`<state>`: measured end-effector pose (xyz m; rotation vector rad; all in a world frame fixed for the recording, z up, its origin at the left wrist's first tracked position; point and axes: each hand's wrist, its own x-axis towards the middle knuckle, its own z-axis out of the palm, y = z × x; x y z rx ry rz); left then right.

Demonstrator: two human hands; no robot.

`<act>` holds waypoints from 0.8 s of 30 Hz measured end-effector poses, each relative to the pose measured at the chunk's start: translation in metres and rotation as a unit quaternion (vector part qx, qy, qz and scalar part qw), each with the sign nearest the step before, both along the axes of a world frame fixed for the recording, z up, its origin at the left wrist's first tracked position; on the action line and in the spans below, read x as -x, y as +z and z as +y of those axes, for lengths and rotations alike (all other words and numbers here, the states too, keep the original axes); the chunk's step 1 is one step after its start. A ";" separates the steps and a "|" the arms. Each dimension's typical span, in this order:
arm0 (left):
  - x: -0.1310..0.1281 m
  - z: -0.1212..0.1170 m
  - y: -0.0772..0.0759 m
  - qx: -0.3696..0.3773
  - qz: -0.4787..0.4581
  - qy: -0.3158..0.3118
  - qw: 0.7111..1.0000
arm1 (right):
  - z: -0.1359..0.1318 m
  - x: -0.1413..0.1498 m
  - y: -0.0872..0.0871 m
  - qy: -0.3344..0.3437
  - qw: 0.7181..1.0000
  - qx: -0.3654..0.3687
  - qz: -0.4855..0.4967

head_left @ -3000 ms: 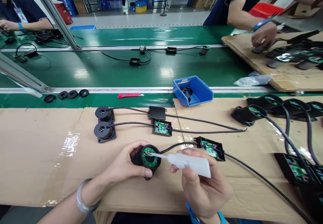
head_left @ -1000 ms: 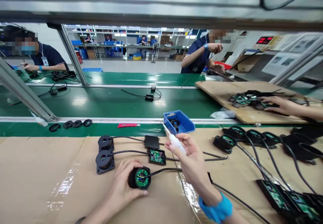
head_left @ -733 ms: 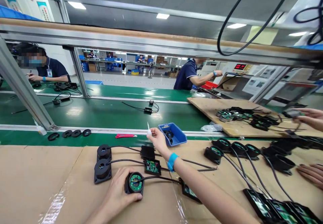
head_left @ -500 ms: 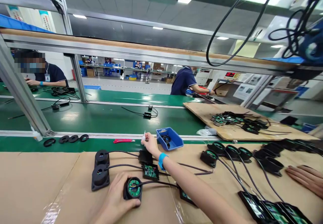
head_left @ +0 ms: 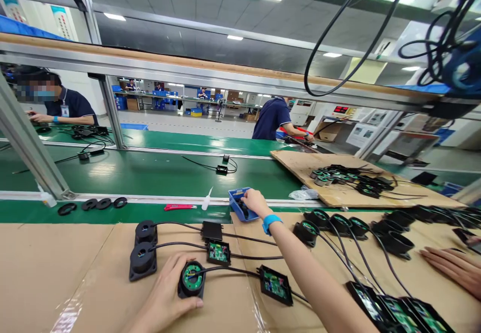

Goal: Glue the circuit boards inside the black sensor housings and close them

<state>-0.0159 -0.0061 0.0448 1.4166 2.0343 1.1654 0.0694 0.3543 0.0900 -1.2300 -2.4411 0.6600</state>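
Note:
My left hand (head_left: pixel 171 285) is wrapped round a black round housing (head_left: pixel 191 279) with a green ring-shaped circuit board inside. A cable runs from it to an open black box (head_left: pixel 276 284) holding another circuit board. My right hand (head_left: pixel 256 203) reaches into a small blue bin (head_left: pixel 236 193) of black parts, its fingers curled down among them. Whatever its fingertips pinch is hidden. Left of the bin a white bottle with a pointed nozzle (head_left: pixel 206 200) stands upright. Two more housings, one a capped black housing (head_left: pixel 143 259), sit beyond my left hand, cabled to a circuit-board box (head_left: pixel 218 253) and a closed box (head_left: pixel 212 231).
A red utility knife (head_left: pixel 180 207) and several black rings (head_left: pixel 103 203) lie along the far edge. Cabled housings (head_left: pixel 306 232) line the right side, near another person's hand (head_left: pixel 451 268). A metal frame post (head_left: pixel 33 137) rises at left. Cardboard (head_left: pixel 93 273) covers the near surface.
My right hand has let go of the white bottle, which now stands beside the knife, and has moved right into the blue bin. My left hand still holds the housing.

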 end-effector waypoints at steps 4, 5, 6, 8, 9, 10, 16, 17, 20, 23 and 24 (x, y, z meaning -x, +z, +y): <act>-0.002 0.000 0.004 -0.005 0.008 -0.002 1.000 | 0.008 0.004 -0.011 -0.019 0.997 0.030 -0.070; -0.002 0.000 0.006 -0.004 0.010 -0.006 1.000 | 0.007 0.006 -0.013 -0.023 0.996 0.034 -0.077; -0.002 0.000 0.007 -0.003 0.010 -0.009 1.000 | 0.005 0.007 -0.014 -0.026 0.996 0.037 -0.081; -0.002 -0.001 0.009 -0.002 0.010 -0.013 1.000 | 0.002 0.007 -0.014 -0.033 0.995 0.040 -0.081; -0.002 -0.001 0.010 -0.002 0.010 -0.013 1.000 | 0.001 0.006 -0.013 -0.035 0.996 0.040 -0.077; -0.002 -0.001 0.011 -0.001 0.009 -0.013 1.000 | 0.000 0.004 -0.012 -0.039 0.996 0.040 -0.072; -0.003 -0.002 0.013 -0.005 0.016 -0.013 1.000 | -0.008 -0.005 0.005 -0.071 0.996 0.046 -0.014; -0.003 -0.002 0.013 -0.006 0.018 -0.012 1.000 | -0.010 -0.006 0.010 -0.076 0.996 0.048 0.005; -0.002 -0.004 0.014 -0.003 0.036 -0.003 0.999 | -0.024 -0.012 0.025 -0.074 0.992 0.063 0.080; -0.003 -0.009 0.021 -0.034 0.076 0.011 0.996 | -0.063 -0.023 0.034 -0.003 0.979 0.122 0.165; -0.004 -0.010 0.025 -0.055 0.096 0.013 0.994 | -0.082 -0.028 0.033 0.036 0.970 0.154 0.186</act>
